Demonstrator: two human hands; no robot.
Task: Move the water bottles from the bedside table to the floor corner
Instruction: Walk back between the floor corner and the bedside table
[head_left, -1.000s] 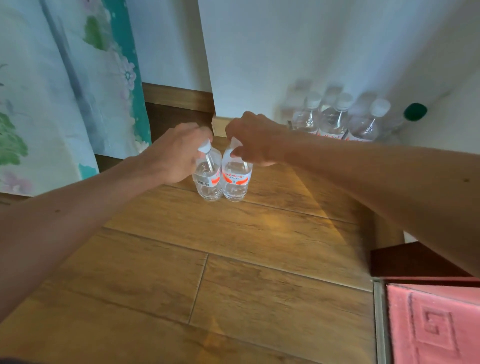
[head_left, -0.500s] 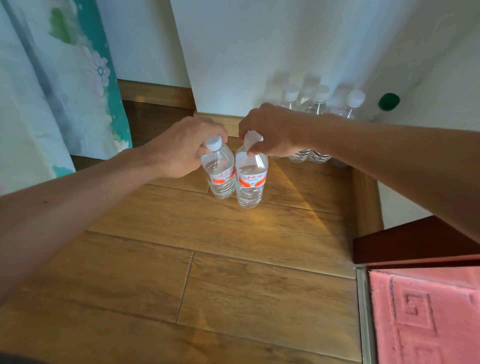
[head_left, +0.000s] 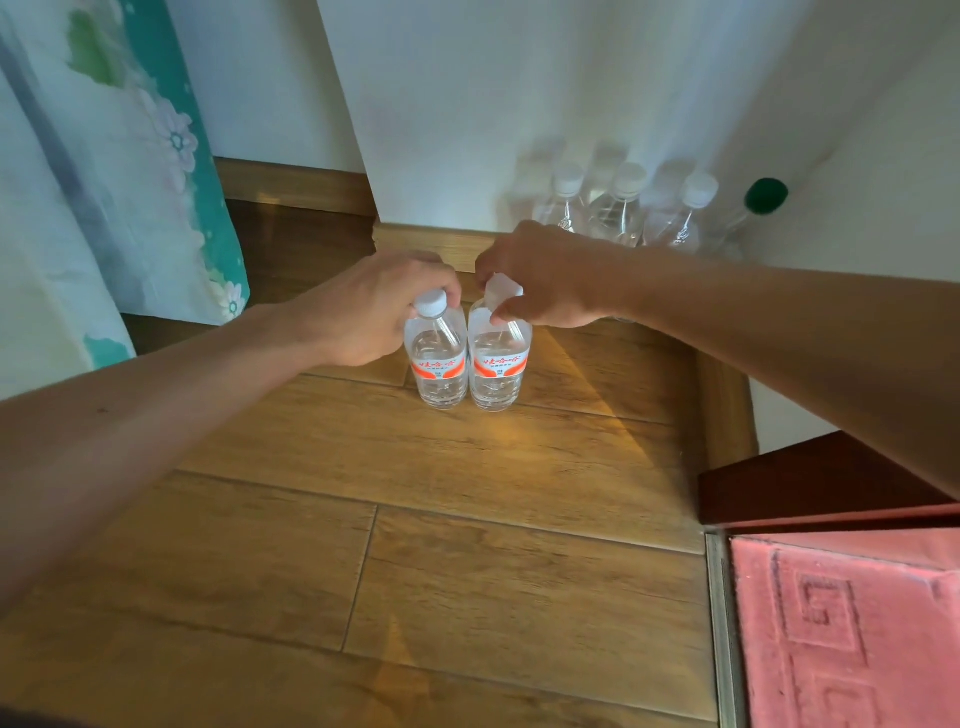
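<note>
Bottles at the back of the head view are the hardest to read. A row of three clear plastic water bottles with white caps (head_left: 628, 208) stands in the floor corner against the glossy white wall (head_left: 519, 78). Their lower halves are hidden behind the right forearm, and pale reflections above them blur their outlines. Just right of the row is a green-capped clear bottle (head_left: 766, 196), its body too faint to make out. A flowered white-and-teal curtain (head_left: 104, 156) is cut off at the left edge, and a red patterned surface (head_left: 841, 623) at the lower right corner.

Near the middle, two clear plastic water bottles with red-and-white labels stand upright and touching on the brown wooden plank floor (head_left: 467, 519), well short of the corner row. The left hand (head_left: 374, 306) curls its fingers round the neck of the left bottle (head_left: 436, 364), leaving its white cap showing. The right hand (head_left: 540, 275) grips the top of the right bottle (head_left: 498, 369), apparently pinching the half-covered cap. Both arms are stretched forward, wrists bent down.
</note>
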